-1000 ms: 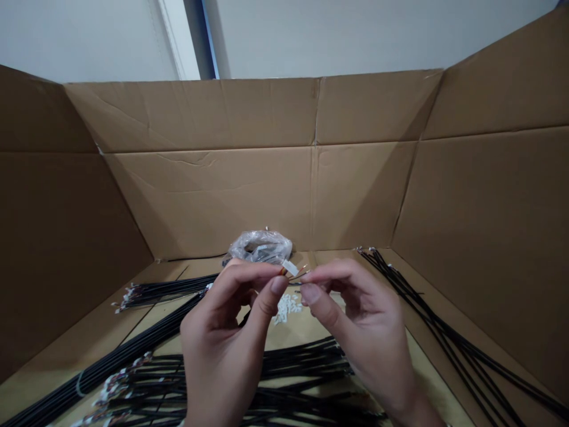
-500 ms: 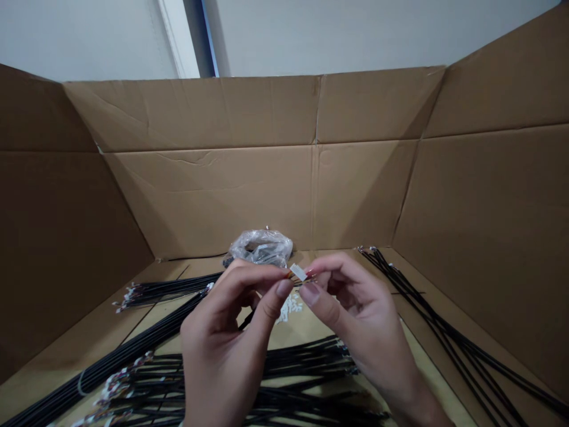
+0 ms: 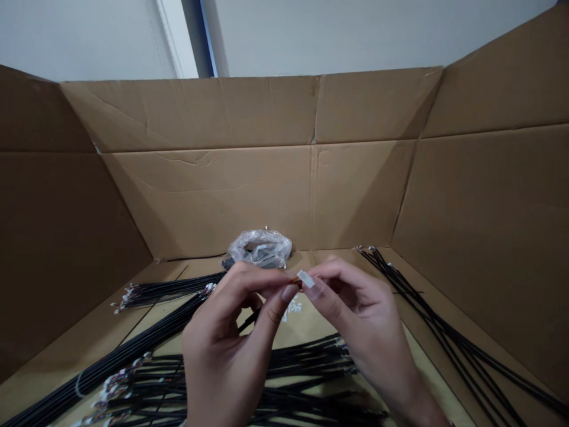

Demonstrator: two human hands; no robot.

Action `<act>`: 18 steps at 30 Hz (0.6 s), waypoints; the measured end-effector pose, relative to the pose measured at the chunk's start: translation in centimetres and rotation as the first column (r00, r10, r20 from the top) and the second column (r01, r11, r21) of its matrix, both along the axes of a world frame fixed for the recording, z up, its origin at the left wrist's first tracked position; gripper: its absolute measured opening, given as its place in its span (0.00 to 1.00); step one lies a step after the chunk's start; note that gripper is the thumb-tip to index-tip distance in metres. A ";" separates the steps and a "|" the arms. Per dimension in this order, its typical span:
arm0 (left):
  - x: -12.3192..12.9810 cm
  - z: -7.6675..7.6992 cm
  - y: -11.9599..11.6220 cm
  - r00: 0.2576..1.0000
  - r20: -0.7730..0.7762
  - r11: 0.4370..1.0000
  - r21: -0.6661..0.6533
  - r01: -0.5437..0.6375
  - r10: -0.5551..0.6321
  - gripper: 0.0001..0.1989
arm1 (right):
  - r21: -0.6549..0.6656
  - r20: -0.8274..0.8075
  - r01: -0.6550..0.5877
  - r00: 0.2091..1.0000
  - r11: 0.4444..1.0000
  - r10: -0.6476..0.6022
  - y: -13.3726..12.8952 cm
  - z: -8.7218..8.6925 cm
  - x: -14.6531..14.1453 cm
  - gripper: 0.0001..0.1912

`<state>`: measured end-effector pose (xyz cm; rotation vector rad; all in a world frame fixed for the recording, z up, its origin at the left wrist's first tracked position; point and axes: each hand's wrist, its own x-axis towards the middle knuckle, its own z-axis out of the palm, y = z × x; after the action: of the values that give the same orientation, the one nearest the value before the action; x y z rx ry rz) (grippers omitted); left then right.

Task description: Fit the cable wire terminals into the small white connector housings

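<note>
White plastic connector [image 3: 303, 279] sits between the fingertips, long axis roughly side to side, nearer the right hand [image 3: 362, 323], whose thumb and forefinger pinch it closely, while the left hand [image 3: 226, 338] pinches the thin coloured wires [image 3: 295, 280] just beside it.

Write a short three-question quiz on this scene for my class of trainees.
1. What do the left hand and right hand hold between their fingertips? A: a small white connector with thin wires. B: scissors. C: a tape roll.
2. True or false: the clear plastic bag lies beyond the hands.
3. Fill in the word: the black cables lie in a ____ box.

Key: 1 A; 2 true; 3 cardboard.
</note>
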<state>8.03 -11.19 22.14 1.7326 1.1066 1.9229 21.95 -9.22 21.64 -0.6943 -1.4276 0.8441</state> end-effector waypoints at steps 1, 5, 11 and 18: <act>0.0 0.0 0.0 1.000 -0.007 1.000 0.000 0.001 -0.001 0.10 | 0.012 0.002 0.001 1.000 1.000 -0.001 0.0 0.0 0.0 0.08; 0.2 0.1 0.2 1.000 -0.013 1.000 0.008 0.008 -0.008 0.10 | 0.034 0.012 0.016 1.000 0.999 -0.017 -0.1 0.2 0.0 0.10; -0.3 -0.2 0.5 0.997 -0.072 0.998 0.054 0.031 -0.027 0.10 | 0.080 -0.004 0.020 1.000 0.997 -0.020 0.0 0.4 0.0 0.11; -0.2 -0.1 0.5 0.997 -0.077 0.998 0.063 0.021 -0.016 0.09 | 0.091 -0.002 0.002 1.000 0.996 -0.002 -0.1 0.3 0.2 0.13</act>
<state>7.79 -10.67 21.99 1.8580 1.0627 1.9149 22.12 -9.32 21.97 -0.6252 -1.4537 0.7727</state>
